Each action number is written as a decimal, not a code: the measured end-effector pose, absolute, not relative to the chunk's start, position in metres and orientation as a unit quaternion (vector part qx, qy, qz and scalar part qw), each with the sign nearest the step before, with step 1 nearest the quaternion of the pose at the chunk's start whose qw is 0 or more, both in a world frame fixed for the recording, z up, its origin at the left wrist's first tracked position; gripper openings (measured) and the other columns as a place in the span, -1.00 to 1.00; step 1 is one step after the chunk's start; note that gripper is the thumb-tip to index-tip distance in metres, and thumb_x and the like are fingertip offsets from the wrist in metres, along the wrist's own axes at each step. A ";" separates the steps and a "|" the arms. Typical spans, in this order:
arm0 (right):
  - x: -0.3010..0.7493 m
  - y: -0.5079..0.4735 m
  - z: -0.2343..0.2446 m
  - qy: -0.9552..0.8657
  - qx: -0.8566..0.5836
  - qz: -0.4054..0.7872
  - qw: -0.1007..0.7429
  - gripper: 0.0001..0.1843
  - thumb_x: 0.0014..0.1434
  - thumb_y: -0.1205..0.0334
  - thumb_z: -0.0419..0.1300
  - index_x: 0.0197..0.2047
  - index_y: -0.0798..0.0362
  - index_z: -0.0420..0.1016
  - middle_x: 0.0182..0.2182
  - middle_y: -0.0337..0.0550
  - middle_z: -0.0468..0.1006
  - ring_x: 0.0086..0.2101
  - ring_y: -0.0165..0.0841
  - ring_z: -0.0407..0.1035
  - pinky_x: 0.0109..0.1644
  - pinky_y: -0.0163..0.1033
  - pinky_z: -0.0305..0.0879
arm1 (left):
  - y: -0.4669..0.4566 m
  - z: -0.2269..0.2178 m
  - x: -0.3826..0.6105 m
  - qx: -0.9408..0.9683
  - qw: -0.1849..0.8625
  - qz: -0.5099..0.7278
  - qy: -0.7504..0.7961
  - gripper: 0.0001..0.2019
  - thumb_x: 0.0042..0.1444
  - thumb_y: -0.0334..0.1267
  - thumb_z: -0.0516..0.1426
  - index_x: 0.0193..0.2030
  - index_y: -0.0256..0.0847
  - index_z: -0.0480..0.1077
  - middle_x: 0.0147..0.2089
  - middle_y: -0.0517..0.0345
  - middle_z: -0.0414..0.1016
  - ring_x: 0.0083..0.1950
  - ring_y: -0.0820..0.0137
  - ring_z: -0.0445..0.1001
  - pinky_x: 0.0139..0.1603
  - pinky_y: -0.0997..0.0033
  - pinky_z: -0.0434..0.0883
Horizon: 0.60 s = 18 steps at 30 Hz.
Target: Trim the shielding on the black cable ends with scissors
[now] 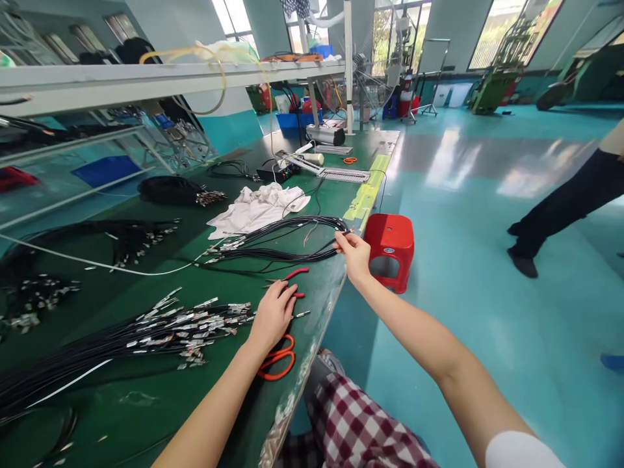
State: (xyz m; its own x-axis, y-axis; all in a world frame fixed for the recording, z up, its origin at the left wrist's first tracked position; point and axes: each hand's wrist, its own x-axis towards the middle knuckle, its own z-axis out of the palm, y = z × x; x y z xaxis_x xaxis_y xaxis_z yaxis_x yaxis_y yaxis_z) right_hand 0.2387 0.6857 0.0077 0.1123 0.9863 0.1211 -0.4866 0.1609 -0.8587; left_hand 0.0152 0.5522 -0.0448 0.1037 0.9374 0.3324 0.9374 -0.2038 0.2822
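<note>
On a teal workshop floor (453,312), a long green worktop (312,292) runs past one red stool (390,250) and a blue crate (292,121). The right hand (353,253) pinches one looped black wire bundle (277,244) shut between its fingers. The half-curled left hand (273,315) sits over one pair of red-handled pliers (292,279); whether it holds them, I can't tell. One pair of orange scissors (276,357) lies just below.

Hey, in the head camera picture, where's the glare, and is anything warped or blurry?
In the head view, window daylight glares on the teal floor, the wide lens curves the green workbench edge, and the right hand and black wire loop look sharp.
</note>
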 end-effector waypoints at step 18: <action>0.288 0.528 -0.057 -0.550 -0.427 0.637 0.330 -0.63 0.16 -0.07 0.34 -0.14 0.05 0.62 -0.31 -0.01 0.61 -0.45 -0.30 0.45 -0.43 -0.21 0.38 | 0.360 0.001 0.039 -0.773 -0.039 -0.217 -0.595 -0.65 0.33 -0.28 -0.01 0.20 -0.20 0.36 0.23 -0.08 0.40 0.28 0.28 0.35 0.34 0.20 0.36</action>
